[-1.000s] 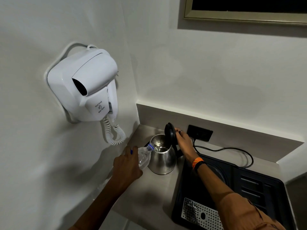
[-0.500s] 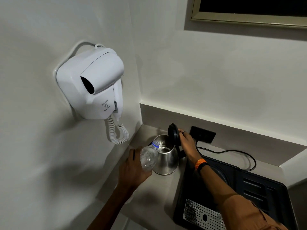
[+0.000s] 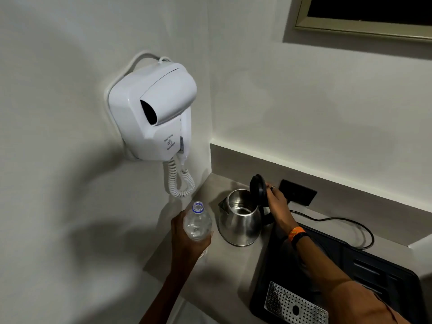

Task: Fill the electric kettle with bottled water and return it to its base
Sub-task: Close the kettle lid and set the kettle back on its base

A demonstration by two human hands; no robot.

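A steel electric kettle [image 3: 240,224] stands on the grey counter [image 3: 224,270], its black lid [image 3: 257,188] swung up. My right hand [image 3: 277,203] holds the lid open from behind, beside the kettle's handle. My left hand [image 3: 187,242] grips a clear plastic water bottle [image 3: 197,222], uncapped, nearly upright and looking almost empty, just left of the kettle and apart from it. The kettle's base sits in the black tray [image 3: 364,274] to the right, mostly hidden by my right arm.
A white wall-mounted hair dryer [image 3: 155,113] with a coiled cord [image 3: 180,181] hangs above the counter's left end. A black wall socket [image 3: 298,191] and cable [image 3: 346,222] lie behind the tray. A perforated metal drip plate [image 3: 294,305] sits at the tray's front.
The bottle was tipped with its mouth at the kettle's rim; my left hand has drawn it back to the left and turned it upright. My right hand still holds the lid.
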